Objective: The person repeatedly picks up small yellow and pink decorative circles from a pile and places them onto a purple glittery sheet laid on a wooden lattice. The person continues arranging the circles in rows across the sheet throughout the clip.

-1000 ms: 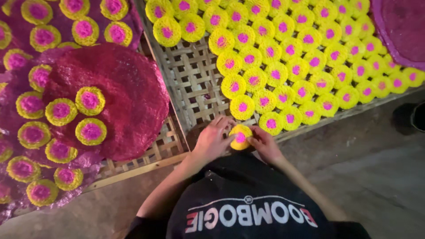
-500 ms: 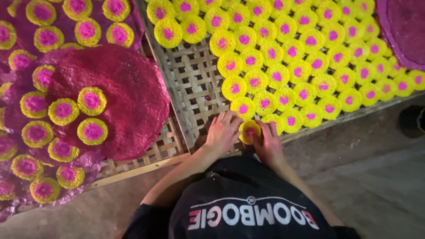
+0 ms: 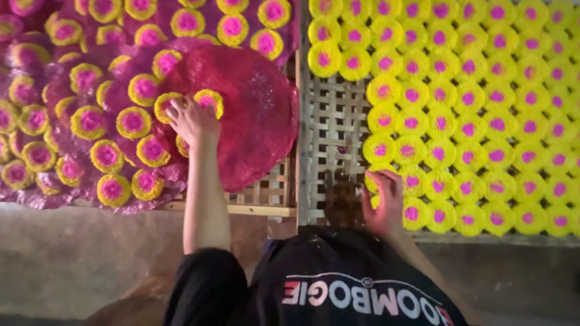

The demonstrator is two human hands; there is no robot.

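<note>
Right now the left hand (image 3: 193, 121) lies flat with its fingers spread on a small round yellow disc with a pink middle (image 3: 208, 101), which sits on a big round dark pink sheet (image 3: 254, 115); the fingers press down and are not closed round anything. More of these little discs lie just beside this hand and further to its left. The right hand (image 3: 386, 202) rests on the near edge of a woven bamboo tray (image 3: 329, 130), its fingers bent over a yellow disc with a pink middle (image 3: 374, 179) in the near row; I cannot tell if it has hold of it. These discs look thin, light and crumbly, so they would likely break if squeezed. A soft pinch at the yellow rim, or fingers slid under, looks safest.
</note>
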